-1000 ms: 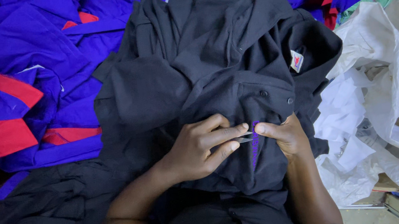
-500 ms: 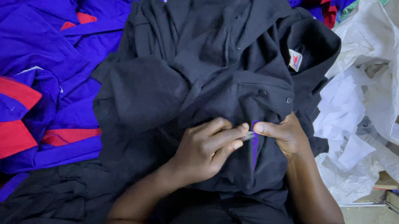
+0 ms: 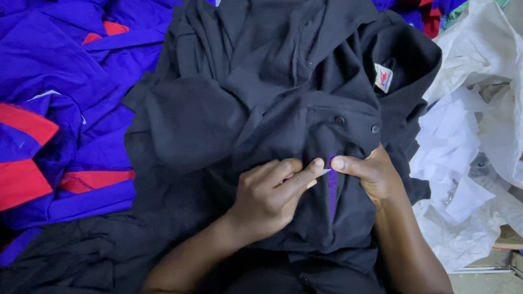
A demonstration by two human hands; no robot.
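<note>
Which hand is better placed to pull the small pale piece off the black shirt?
The left hand, probably. Its thumb and forefinger already pinch the small pale piece at the placket of the black shirt. The right hand presses the cloth beside it, holding it steady.

Left hand (image 3: 274, 196) and right hand (image 3: 369, 174) fingertips meeting, pinch grip, forearms converging.

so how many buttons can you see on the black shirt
2. One button sits on the placket of the black shirt, another button just to its right, above the right hand. More may be hidden in the folds.
</note>
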